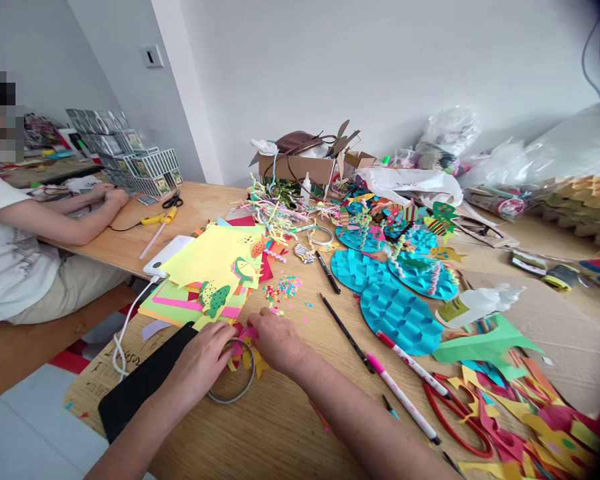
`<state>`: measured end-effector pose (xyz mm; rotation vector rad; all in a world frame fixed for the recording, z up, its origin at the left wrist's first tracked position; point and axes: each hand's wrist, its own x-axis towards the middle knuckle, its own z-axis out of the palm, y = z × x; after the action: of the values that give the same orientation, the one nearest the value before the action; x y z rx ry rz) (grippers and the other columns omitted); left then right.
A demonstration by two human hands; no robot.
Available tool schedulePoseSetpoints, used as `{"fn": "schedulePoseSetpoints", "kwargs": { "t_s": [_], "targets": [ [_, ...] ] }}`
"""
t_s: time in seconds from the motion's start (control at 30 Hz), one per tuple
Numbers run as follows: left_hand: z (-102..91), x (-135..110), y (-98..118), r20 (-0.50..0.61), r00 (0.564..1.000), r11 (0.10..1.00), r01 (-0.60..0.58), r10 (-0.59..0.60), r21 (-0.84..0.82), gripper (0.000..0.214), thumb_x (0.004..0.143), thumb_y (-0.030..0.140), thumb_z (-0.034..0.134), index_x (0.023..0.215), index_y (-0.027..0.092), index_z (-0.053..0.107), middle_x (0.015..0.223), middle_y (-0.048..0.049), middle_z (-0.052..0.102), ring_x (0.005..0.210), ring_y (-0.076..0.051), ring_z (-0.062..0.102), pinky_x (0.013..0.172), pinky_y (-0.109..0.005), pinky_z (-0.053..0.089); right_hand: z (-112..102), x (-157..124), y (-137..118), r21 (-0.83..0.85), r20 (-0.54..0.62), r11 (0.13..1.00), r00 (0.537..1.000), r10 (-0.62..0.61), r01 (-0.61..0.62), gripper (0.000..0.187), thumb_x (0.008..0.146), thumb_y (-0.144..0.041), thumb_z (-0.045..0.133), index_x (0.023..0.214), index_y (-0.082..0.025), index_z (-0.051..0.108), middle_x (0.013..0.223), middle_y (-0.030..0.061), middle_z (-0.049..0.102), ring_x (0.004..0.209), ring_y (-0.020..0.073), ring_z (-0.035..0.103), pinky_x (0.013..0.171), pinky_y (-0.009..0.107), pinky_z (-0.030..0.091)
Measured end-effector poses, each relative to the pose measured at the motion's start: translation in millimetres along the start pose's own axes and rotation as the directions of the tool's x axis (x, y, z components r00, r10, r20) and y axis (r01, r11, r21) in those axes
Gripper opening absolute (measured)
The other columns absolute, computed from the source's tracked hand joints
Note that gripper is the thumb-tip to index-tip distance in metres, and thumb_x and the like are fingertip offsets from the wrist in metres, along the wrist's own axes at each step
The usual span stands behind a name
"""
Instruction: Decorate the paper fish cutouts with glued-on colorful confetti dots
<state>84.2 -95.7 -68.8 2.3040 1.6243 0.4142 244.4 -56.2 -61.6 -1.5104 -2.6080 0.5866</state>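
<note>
At the near edge of the table, my left hand (pixel 200 357) and my right hand (pixel 279 339) meet over a small pink paper piece (pixel 239 343). Both hands are closed, fingertips pinching the paper, which they partly hide. Beneath and beside my left fingers lies a grey ring-shaped roll of tape (pixel 253 380). A yellow paper cutout (pixel 260 363) shows under my right hand. Just beyond, green paper fish (pixel 217 301) lie on stacked yellow paper sheets (pixel 207 257). Tiny confetti-like paper bits (pixel 287 288) are scattered ahead of my right hand.
A black tablet-like slab (pixel 145 380) lies left. Rightward are a black pencil (pixel 347 332), a pink marker (pixel 403 397), red scissors (pixel 455 417), paper scraps and blue textured paper ovals (pixel 400 317). A glue bottle (pixel 473 305) lies beyond. Another person (pixel 25 247) sits left, near a yellow glue gun (pixel 160 217).
</note>
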Motion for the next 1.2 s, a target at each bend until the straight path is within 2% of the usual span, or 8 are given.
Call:
{"fn": "schedulePoseSetpoints", "kwargs": {
  "t_s": [0.17,0.23,0.33,0.47,0.57,0.73,0.97,1.2],
  "targets": [
    [-5.7,-30.6,7.9,0.09,0.996,0.999,0.0,0.004,-0.036,0.029,0.071,0.019,0.059,0.099,0.024,0.055,0.103,-0.0031,0.055,0.096,-0.02,0.051,0.084,-0.032,0.042,-7.1,1.3,-1.3,-0.025,0.038,0.998,0.998,-0.054,0.055,0.024,0.079,-0.022,0.049,0.1,-0.02,0.058,0.093,0.0086,0.057,0.081,0.0207,0.059,0.064,0.028,0.046],
    [-6.3,-41.5,13.3,0.17,0.985,0.999,0.001,0.005,-0.034,0.028,0.067,0.018,0.062,0.094,0.023,0.056,0.102,-0.003,0.054,0.096,-0.021,0.049,0.083,-0.032,0.042,-9.1,1.6,-3.1,-0.037,0.054,0.998,0.997,-0.052,0.054,0.023,0.079,-0.022,0.048,0.098,-0.017,0.06,0.095,0.0109,0.057,0.083,0.022,0.058,0.066,0.03,0.046],
    [-5.8,-50.7,19.7,0.237,0.971,1.0,-0.021,0.021,-0.004,0.016,0.069,0.013,0.06,0.082,0.02,0.056,0.098,-0.0027,0.054,0.093,-0.02,0.048,0.081,-0.031,0.041,-12.2,1.5,-6.0,-0.049,0.073,0.998,0.997,-0.038,0.042,0.021,0.078,-0.02,0.048,0.092,-0.015,0.062,0.097,0.0121,0.058,0.087,0.023,0.057,0.069,0.031,0.045],
    [-3.9,-52.6,20.7,0.202,0.974,0.993,-0.115,0.105,0.04,0.013,0.077,0.009,0.049,0.073,0.019,0.054,0.088,-0.0014,0.055,0.084,-0.017,0.05,0.076,-0.029,0.041,-15.5,-0.6,-6.7,-0.029,0.091,0.999,0.996,-0.019,0.022,0.019,0.075,-0.017,0.049,0.087,-0.016,0.063,0.089,0.0106,0.063,0.086,0.0226,0.057,0.07,0.03,0.042],
    [-3.1,-54.2,18.7,0.154,0.976,0.984,-0.167,0.155,0.068,0.014,0.078,0.008,0.047,0.071,0.019,0.052,0.078,-0.0004,0.056,0.076,-0.016,0.05,0.07,-0.027,0.042,-14.7,-3.2,0.5,0.025,0.097,0.999,0.995,0.02,-0.022,0.017,0.074,-0.019,0.048,0.083,-0.017,0.063,0.081,0.0082,0.065,0.077,0.0207,0.058,0.061,0.027,0.04],
    [-4.2,-60.4,16.6,0.092,0.98,0.976,-0.186,0.176,0.115,0.013,0.078,0.009,0.047,0.07,0.018,0.05,0.072,-0.0002,0.055,0.069,-0.016,0.051,0.067,-0.029,0.043,-14.5,-9.7,21.5,0.152,0.084,0.982,0.991,0.101,-0.113,0.012,0.071,-0.021,0.051,0.08,-0.019,0.06,0.075,0.0035,0.064,0.069,0.0153,0.055,0.052,0.022,0.031],
    [-7.6,-58.2,21.0,0.052,0.979,0.967,-0.201,0.195,0.156,0.014,0.079,0.01,0.044,0.068,0.019,0.048,0.07,0.0,0.054,0.066,-0.015,0.05,0.06,-0.026,0.041,-23.6,-27.4,32.1,0.327,0.118,0.93,0.984,0.134,-0.165,0.02,0.067,-0.009,0.049,0.082,-0.017,0.06,0.074,0.0011,0.063,0.062,0.0099,0.052,0.048,0.018,0.03],
    [-3.2,-47.5,27.0,0.136,0.98,0.978,-0.164,0.147,0.126,0.015,0.08,0.009,0.043,0.07,0.019,0.049,0.074,0.0,0.055,0.071,-0.015,0.051,0.067,-0.027,0.042,-20.0,-32.7,35.3,0.401,0.063,0.902,0.987,0.147,-0.16,0.029,0.067,-0.003,0.045,0.09,-0.016,0.059,0.079,0.0022,0.063,0.068,0.0108,0.052,0.054,0.018,0.032]
  ]
}}
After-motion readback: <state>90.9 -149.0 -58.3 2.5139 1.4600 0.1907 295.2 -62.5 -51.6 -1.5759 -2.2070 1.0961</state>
